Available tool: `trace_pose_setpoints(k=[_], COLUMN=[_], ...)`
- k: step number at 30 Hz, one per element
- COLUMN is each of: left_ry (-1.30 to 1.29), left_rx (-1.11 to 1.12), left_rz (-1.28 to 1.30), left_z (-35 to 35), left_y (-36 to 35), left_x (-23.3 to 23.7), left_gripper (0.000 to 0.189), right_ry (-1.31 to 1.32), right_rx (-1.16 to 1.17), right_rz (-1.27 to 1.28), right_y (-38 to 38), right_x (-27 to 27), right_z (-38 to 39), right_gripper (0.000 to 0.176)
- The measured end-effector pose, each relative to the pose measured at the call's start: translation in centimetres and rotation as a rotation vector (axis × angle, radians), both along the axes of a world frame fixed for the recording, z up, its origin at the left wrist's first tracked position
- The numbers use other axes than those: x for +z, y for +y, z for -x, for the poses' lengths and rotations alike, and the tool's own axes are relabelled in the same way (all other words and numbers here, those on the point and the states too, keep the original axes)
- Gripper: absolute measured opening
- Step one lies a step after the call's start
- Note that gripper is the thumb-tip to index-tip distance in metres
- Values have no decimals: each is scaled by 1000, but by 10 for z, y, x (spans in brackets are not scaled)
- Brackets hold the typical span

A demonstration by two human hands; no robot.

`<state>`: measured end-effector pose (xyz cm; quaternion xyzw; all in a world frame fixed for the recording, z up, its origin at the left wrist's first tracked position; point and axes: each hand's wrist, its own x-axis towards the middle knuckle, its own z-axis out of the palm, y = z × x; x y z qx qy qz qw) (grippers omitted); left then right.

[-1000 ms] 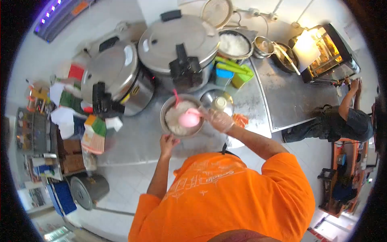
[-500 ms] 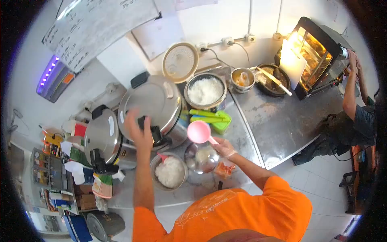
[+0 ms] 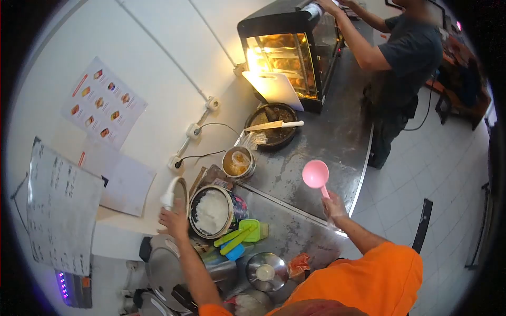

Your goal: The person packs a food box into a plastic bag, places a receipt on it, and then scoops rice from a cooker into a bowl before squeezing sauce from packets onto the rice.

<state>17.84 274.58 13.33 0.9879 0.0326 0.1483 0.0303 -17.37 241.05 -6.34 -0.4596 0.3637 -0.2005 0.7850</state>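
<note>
Pink scoop (image 3: 315,174) held well right of the rice cooker (image 3: 231,201)
Right hand (image 3: 333,205) clasps the handle, bowl pointing far; left hand (image 3: 174,221), nearer, touches the cooker's left side, grip unclear.

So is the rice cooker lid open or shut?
Open. The lid stands raised beside the pot, white rice shows inside, and the left hand touches the lid.

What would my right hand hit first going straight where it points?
Probably the knife lying across the dark pan, past the pink ladle the right hand holds; depth is unclear.
</note>
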Motion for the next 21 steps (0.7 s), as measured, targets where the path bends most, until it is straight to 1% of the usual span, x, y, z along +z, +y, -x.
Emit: trace_pose_setpoints(k=[2,4,5,6,7,8,9,10,11,12,13,15,16,18,19,20,21], left_ry=[103,213,352,491,437,378,317,344,374,404,416,192,80,-109,-177,-248,-322], left_rx=[15,-143,-177,-211,-214,-218,-223,-294,-356,-417,-411,-523,-571,-652,-718,-768,-794], left_rz=[-101,32,40,49,21,-8,-36,58,150,248,405,489,530,606,504,400,291], left_z=[36,66,80,93,102,108,110,94,68,57,79,123,150,216,236,260,285], left_y=[-21,-31,-40,-49,-52,-54,-55,-44,-23,-11,-9,3,13,25,51,85,112], left_x=[-37,-95,-112,-124,-132,-137,-141,-153,-170,-178,-150,-127,-119,-94,-96,-100,-100], left_gripper=[96,95,95,95,94,92,91,89,86,84,72,60,54,29,22,15,9], right_ry=[112,162,104,56,-265,-411,-280,-161,-449,-737,-679,-548,-498,-401,-378,-368,-372], right_rx=[-76,-229,-219,-165,-261,-172,68,279,249,211,335,580,651,821,783,697,530], right_rz=[236,419,360,438,543,476,329,868,935,994,1126,1385,1514,1782,1793,1773,1749], right_y=[-7,8,18,30,47,69,82,96,117,137,151,166,168,174,182,182,200], right_x=[-41,-21,-10,11,-2,33,99,82,85,85,81,72,68,61,48,45,5], right_z=[-56,-121,-155,-181,-229,-241,-226,-272,-289,-298,-305,-316,-316,-317,-325,-319,-348], right_gripper=[34,32,32,38,40,39,41,40,39,38,35,31,30,28,25,26,28])
